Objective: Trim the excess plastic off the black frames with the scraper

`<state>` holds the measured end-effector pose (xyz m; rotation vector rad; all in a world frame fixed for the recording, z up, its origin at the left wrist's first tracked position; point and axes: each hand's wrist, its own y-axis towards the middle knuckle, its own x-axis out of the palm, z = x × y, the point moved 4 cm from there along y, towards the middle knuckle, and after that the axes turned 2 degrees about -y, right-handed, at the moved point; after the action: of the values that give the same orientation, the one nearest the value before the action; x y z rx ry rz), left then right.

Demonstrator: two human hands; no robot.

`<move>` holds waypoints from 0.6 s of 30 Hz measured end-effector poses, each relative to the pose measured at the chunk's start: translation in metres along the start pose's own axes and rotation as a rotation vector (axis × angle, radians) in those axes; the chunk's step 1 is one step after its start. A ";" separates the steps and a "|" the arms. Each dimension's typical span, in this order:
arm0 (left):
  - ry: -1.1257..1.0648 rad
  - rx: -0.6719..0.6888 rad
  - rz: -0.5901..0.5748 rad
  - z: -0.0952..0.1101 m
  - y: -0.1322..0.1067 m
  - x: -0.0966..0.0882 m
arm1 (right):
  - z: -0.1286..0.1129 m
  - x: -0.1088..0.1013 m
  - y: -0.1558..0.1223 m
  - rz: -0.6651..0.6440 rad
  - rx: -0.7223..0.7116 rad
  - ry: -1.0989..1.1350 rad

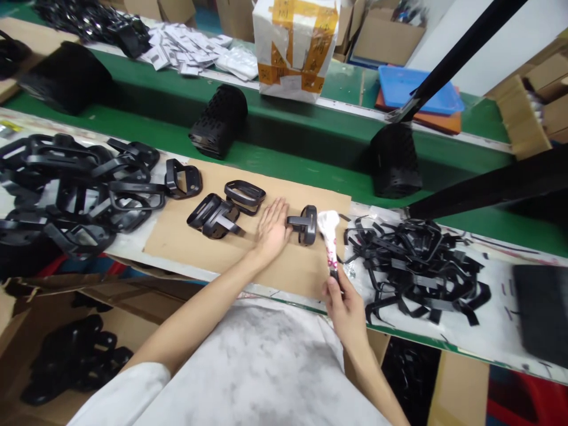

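Note:
My left hand [271,229] lies flat and open on a brown cardboard sheet [186,242], its fingers touching a black plastic frame part [304,224] that stands on edge. My right hand [344,307] is closed around the lower end of a tool wrapped in white, patterned cloth [328,234]; the tool's wrapped tip sits right beside the black part. Three more black frames [224,208] rest on the cardboard to the left of my left hand.
A big heap of black frames [75,189] fills the left of the bench. Trimmed black strips [417,260] pile at the right. Behind runs a green conveyor [288,133] with black stacks [219,121], a taped white bag [295,44] and a blue tray [417,89]. Boxes of parts [71,361] stand below.

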<state>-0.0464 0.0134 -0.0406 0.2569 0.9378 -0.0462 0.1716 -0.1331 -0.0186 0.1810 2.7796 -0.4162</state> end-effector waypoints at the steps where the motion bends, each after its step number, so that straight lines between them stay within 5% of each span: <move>1: 0.000 0.001 0.000 0.001 0.000 0.000 | 0.001 0.000 0.000 0.005 0.007 0.011; 6: -0.029 -0.015 -0.002 0.000 0.001 -0.002 | 0.002 0.006 0.004 -0.229 0.021 -0.083; 10: -0.179 -0.031 -0.028 0.000 0.003 -0.011 | -0.010 -0.010 0.010 -0.033 -0.060 -0.091; 13: -0.517 -0.106 -0.047 0.008 0.001 -0.018 | -0.031 -0.014 0.012 0.113 -0.166 -0.099; 18: -1.024 -0.268 -0.190 0.041 -0.011 -0.027 | -0.074 0.003 0.018 0.123 -0.300 0.083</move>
<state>-0.0311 -0.0088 0.0021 -0.1174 -0.0607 -0.2041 0.1498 -0.0934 0.0430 0.3009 2.8486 0.0415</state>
